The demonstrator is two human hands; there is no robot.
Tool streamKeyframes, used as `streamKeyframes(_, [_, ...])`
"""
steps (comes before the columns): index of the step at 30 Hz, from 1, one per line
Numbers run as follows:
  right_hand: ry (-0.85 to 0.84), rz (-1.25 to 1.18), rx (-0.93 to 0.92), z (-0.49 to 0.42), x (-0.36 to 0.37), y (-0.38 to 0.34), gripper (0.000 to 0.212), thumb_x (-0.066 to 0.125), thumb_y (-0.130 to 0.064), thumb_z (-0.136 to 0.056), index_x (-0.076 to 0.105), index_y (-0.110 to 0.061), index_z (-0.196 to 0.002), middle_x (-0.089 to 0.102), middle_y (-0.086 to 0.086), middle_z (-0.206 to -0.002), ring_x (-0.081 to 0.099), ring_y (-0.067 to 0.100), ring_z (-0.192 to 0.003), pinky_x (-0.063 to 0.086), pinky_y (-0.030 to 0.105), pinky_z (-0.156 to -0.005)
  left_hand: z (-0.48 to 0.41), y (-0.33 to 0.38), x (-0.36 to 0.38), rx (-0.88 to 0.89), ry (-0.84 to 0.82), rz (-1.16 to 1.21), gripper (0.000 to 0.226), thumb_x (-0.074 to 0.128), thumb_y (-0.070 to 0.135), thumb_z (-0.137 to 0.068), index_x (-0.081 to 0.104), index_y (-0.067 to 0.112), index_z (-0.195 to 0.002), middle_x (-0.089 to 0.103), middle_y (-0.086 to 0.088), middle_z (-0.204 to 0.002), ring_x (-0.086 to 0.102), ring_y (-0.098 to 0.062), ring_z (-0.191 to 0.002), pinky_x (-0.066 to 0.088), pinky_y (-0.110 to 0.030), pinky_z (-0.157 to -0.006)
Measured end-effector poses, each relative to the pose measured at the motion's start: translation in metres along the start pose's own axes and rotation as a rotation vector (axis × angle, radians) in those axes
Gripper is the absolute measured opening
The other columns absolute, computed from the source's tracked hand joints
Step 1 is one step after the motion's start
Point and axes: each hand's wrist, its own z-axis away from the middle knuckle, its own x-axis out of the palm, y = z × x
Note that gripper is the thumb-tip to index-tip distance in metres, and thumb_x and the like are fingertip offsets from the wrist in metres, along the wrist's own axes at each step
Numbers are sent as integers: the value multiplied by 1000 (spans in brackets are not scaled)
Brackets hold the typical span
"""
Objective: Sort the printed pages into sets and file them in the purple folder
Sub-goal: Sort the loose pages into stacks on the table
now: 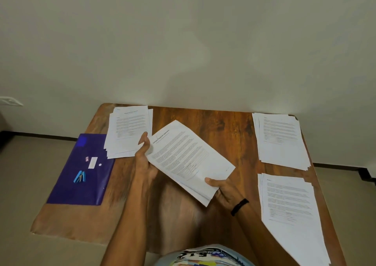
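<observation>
Backing the scene, a plain pale wall [183, 32] is met by a grey floor [20, 164], with a wooden tabletop [223, 127] set against it.

- Purple folder [67, 188]: laid flat along the tabletop's left edge, closed as far as can be told.
- Near-right pile [291, 204], far-right pile [280, 139] and far-left pile [130, 131]: printed pages, loosely squared. The last overlaps the folder's far corner.
- Held sheaf [187, 156]: carried above the tabletop's middle, its long axis running from far-left to near-right, heading end to the left.
- Left hand [144, 156]: the heading end is gripped, thumb on top; whether the fingers below are curled cannot be told. The far-left pile lies just beyond this thumb, the folder further left, so this hand is judged the nearer to both.
- Right hand [221, 188]: the near corner is pinched, thumb above, fingers beneath.
- Blue stapler [80, 176]: rested on the folder.
- Black wristband [239, 206]: worn on the right wrist.
</observation>
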Motion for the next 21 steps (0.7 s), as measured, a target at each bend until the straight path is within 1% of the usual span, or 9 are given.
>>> streamKeyframes(1, [3, 2, -3, 2, 4, 1, 67, 77, 7, -80, 48, -5, -140, 57, 20, -139, 56, 40, -127, 42, 63, -106, -5, 1, -7, -30, -62, 1, 46, 65, 53, -85, 56, 30, -124, 68, 6, -116, 48, -3, -64, 29, -10, -55])
streamKeyframes(2, [1, -5, -9, 3, 5, 3, 67, 77, 6, -81, 47, -6, -140, 57, 21, -139, 56, 41, -127, 42, 65, -106, -6, 4, -3, 26, -68, -7, 41, 65, 51, -87, 57, 30, -120, 67, 5, -117, 50, -3, -68, 29, -11, -60])
streamKeyframes(4, [-18, -12, 11, 8, 7, 3, 62, 75, 3, -85, 46, -7, -140, 57, 21, -138, 56, 43, -126, 40, 68, -105, -7, 5, -2, 73, -78, 208, 25, 65, 44, -92, 65, 26, -109, 65, -4, -123, 61, -16, -90, 37, -23, -76])
streamKeyframes(5, [-31, -17, 21, 10, 6, 2, 58, 72, 2, -88, 46, -7, -139, 57, 20, -138, 56, 43, -126, 39, 69, -105, -3, 4, 1, 121, -68, 223, 20, 65, 41, -92, 67, 25, -104, 63, -6, -127, 61, -21, -96, 37, -26, -77])
streamKeyframes(8, [-16, -56, 24, 14, 7, -1, 44, 64, 0, -93, 50, -8, -134, 61, 19, -134, 58, 41, -124, 40, 66, -106, -1, 3, 6, 166, 17, 185, 22, 59, 40, -96, 72, 23, -90, 67, -7, -120, 63, -21, -90, 37, -23, -70])
streamKeyframes(11, [-11, -66, -13, 15, 17, -4, 37, 62, -2, -94, 54, -10, -129, 63, 19, -129, 64, 39, -116, 49, 58, -101, 2, 1, 12, 183, 46, 150, 24, 57, 40, -97, 71, 22, -86, 69, -9, -112, 63, -22, -92, 38, -25, -71])
streamKeyframes(15, [-3, -4, -70, 11, 17, 2, 36, 63, -6, -96, 54, -12, -131, 61, 20, -131, 64, 40, -115, 52, 55, -96, 3, -1, 11, 216, 72, 109, 16, 61, 36, -95, 68, 23, -89, 69, -9, -113, 64, -23, -91, 42, -26, -68])
streamKeyframes(18, [-4, -15, -46, 13, 15, 0, 39, 62, -8, -98, 52, -10, -135, 58, 21, -136, 60, 41, -121, 51, 57, -98, 8, 2, 14, 232, 72, 85, 22, 55, 34, -97, 69, 23, -83, 68, -7, -106, 63, -19, -86, 38, -24, -67])
streamKeyframes(21, [-5, -98, 7, 19, 4, -19, 31, 53, -14, -102, 54, -6, -133, 71, 9, -122, 70, 24, -109, 60, 40, -85, 11, 7, 10, 236, 35, 49, 28, 51, 31, -101, 70, 24, -81, 68, -4, -101, 61, -19, -87, 35, -25, -76])
